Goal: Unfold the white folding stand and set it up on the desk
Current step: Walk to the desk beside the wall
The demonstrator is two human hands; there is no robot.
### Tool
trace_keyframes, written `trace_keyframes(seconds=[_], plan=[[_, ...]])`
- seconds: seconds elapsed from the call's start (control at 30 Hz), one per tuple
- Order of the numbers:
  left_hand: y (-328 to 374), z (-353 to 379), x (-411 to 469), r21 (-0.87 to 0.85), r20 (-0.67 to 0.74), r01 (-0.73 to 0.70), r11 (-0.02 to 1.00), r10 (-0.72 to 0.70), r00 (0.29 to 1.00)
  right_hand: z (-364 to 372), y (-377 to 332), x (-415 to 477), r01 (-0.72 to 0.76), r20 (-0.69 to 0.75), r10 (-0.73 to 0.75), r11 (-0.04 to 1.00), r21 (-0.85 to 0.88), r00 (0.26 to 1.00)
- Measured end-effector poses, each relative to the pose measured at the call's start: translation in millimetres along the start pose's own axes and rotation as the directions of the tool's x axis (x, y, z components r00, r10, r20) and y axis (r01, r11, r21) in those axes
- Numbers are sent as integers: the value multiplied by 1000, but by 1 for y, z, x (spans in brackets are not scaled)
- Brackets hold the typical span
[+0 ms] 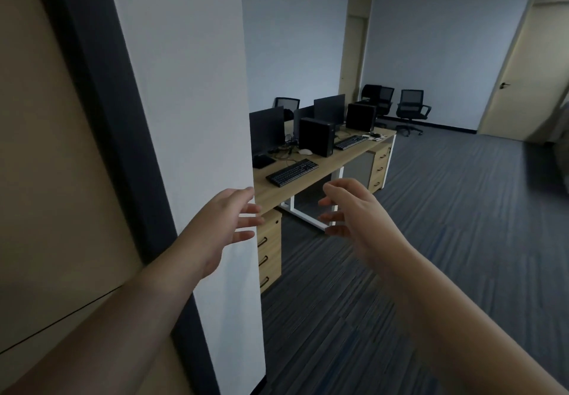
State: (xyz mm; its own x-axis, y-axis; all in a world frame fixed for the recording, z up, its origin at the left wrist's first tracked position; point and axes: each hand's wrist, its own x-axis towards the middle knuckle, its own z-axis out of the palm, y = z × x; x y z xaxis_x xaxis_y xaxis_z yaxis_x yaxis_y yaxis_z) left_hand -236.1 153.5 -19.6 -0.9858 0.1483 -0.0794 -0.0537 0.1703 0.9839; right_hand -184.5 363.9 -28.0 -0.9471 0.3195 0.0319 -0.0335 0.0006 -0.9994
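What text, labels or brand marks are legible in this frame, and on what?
None can be read.
Keyboard on the desk: key legends too small and blurred.
Second keyboard: the same.
Computer tower: a faint mark near the top corner, unreadable.
Monitors: dark, no visible logo.
Small items at the desk's far end: too small to tell.

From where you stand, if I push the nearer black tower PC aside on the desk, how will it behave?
The tower PC stands upright, tall on a narrow base, so a high push would probably tip it; push low. It looks boxy and rigid, likely heavy. Cables lie beside it on the desk and might snag.
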Motion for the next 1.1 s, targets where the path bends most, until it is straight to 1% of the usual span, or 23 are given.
trace_keyframes(seconds=[0.2, 0.3, 0.53, 0.63, 0.77, 0.93, 1.03, 1.1], plan=[[36, 50, 103, -104, 61, -22, 994, 28, 998, -34, -19, 95, 4, -81, -6, 1000, -20, 997], [50, 75, 146, -116, 86, -37, 993, 48, 995, -52, -22, 131, 6, -107, -7, 1000, -9, 994], [59, 137, 224, -112, 98, -12, 994, 23, 995, -101, -13, 217, -11, -97, 10, 1000, -10, 995], [61, 167, 255, -113, 58, -5, 994, 11, 998, -126, -4, 262, -19, -72, 20, 1000, 11, 997], [70, 223, 294, -128, -19, 14, 992, -17, 1000, -165, 10, 323, -9, 9, 8, 1000, 9, 1000], [89, 298, 344, -167, -134, 67, 984, -90, 987, -229, 5, 405, 4, 81, -2, 1000, -20, 997], [92, 325, 367, -158, -163, 41, 986, -67, 984, -256, -1, 446, 2, 138, 0, 1000, -18, 990], [93, 331, 381, -174, -194, 32, 984, -66, 979, -264, -3, 472, -11, 155, 13, 1000, -19, 988]])
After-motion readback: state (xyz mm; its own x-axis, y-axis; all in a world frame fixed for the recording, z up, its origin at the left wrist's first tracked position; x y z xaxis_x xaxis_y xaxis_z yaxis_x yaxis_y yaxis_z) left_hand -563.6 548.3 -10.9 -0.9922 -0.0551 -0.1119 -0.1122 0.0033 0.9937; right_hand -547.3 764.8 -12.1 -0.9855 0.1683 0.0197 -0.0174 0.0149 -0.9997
